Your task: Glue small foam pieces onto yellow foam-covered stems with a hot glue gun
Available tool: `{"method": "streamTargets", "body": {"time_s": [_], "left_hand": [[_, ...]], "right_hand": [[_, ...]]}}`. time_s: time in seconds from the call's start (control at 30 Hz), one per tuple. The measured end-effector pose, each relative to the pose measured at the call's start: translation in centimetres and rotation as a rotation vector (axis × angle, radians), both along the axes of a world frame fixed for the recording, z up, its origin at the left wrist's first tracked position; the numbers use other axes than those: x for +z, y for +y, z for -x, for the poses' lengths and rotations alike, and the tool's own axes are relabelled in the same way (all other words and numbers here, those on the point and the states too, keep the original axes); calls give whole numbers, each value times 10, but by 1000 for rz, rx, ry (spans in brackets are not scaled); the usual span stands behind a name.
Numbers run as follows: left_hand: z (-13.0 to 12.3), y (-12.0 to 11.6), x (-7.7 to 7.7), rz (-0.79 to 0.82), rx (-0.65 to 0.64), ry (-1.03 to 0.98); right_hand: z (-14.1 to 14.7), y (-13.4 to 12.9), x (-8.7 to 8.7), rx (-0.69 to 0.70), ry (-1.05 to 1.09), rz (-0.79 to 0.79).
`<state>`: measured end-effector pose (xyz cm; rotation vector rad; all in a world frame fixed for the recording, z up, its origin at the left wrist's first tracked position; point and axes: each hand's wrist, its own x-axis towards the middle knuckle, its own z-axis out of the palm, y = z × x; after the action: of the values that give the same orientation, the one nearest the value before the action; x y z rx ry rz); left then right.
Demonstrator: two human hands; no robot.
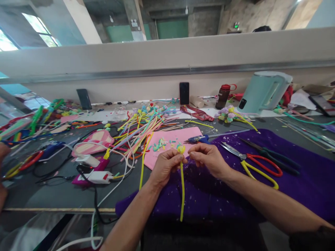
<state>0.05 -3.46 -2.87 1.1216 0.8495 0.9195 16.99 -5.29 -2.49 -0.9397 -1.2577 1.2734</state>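
Note:
My left hand (167,164) is closed, pinching a yellow pipe-cleaner flower (181,149) just below its head. The flower's long yellow stem (182,195) hangs down over a purple cloth (225,198). Close to the right of the flower is my right hand (209,158), its fingers curled and pressed together; whatever is between them, if anything, is hidden. Behind the hands, small cut bits (159,144) lie on a pink sheet (191,133). Blue-handled pliers (197,139) rest at that sheet's right edge.
Scissors (252,161) and long-nose pliers (274,157) lie on the cloth at right. Behind stand a kettle (261,92), a bottle (222,97) and a phone (184,92). Loose pipe cleaners (143,129) pile up left of centre, near a power strip (95,170) with cables. Another person's hand (3,157) shows at far left.

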Motion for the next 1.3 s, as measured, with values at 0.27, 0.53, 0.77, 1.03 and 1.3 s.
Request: {"method": "streamTargets", "body": {"time_s": [0.27,0.53,0.77,1.03,1.3], "left_hand": [[-2,-1,-2,42,-39,61],[-2,-2,-2,27,-72,91],[-3,-3,-1,20,-77,100],[-3,-2,-2,17,-75,102],[-3,-1,0,0,-89,128]], "right_hand": [[4,-2,0,21,79,47],[3,-2,1,34,41,34],[4,-3,3,34,36,23],[2,-1,0,-2,-47,-80],[2,-1,-1,-32,-155,-153]]}}
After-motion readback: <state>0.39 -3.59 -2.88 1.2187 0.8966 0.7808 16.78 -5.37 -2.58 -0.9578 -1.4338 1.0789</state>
